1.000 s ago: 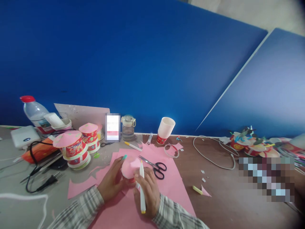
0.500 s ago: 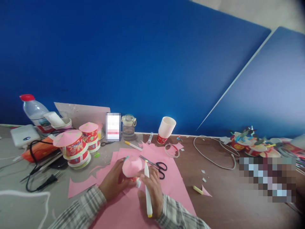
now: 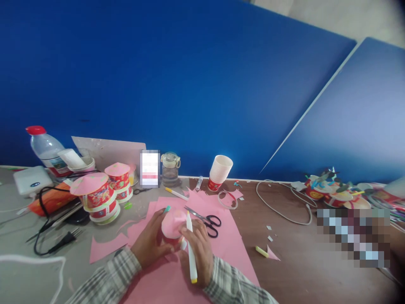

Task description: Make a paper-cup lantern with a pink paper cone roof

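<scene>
My left hand (image 3: 149,241) wraps round a small cup topped with a pink paper cone (image 3: 172,223), held over a large pink paper sheet (image 3: 190,270). My right hand (image 3: 198,249) presses against the cone's right side and grips a white glue stick pen (image 3: 190,247) with a yellow end, its tip pointing up by the cone. Black-handled scissors (image 3: 205,220) lie on the pink sheet just beyond my right hand.
Finished red cups with pink cone lids (image 3: 95,194) stand at left beside a water bottle (image 3: 47,152), a black cable (image 3: 47,223) and plug. A stack of paper cups (image 3: 219,172), a jar (image 3: 170,169), a white cable (image 3: 284,202) and more decorated cups (image 3: 335,192) sit farther back.
My right hand with the pen has shifted slightly up and left against the cone. The left hand has stayed on the cup.
</scene>
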### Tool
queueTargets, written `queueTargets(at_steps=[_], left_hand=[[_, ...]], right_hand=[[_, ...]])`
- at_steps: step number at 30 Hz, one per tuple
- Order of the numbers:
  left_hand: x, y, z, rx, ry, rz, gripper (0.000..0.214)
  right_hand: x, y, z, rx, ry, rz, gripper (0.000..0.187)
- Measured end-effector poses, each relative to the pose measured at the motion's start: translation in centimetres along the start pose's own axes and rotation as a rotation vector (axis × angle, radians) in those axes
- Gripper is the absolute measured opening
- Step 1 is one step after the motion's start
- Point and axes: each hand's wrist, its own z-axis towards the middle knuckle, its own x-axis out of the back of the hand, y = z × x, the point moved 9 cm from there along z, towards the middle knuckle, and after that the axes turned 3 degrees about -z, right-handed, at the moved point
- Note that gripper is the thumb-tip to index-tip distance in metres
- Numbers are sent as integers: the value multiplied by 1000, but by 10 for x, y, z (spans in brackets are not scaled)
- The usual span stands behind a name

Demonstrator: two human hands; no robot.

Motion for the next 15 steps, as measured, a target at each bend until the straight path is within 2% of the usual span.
queueTargets(at_steps=[3, 10, 15], left_hand=[[3, 0, 1, 36, 47, -17, 76], [2, 12, 5, 21, 18, -77, 59], [0, 9, 4, 15, 15, -71, 60]], right_hand=[[1, -4, 0, 27, -7, -5, 40], [13, -10, 4, 45, 63, -23, 31], [4, -12, -1, 122, -23, -20, 43]])
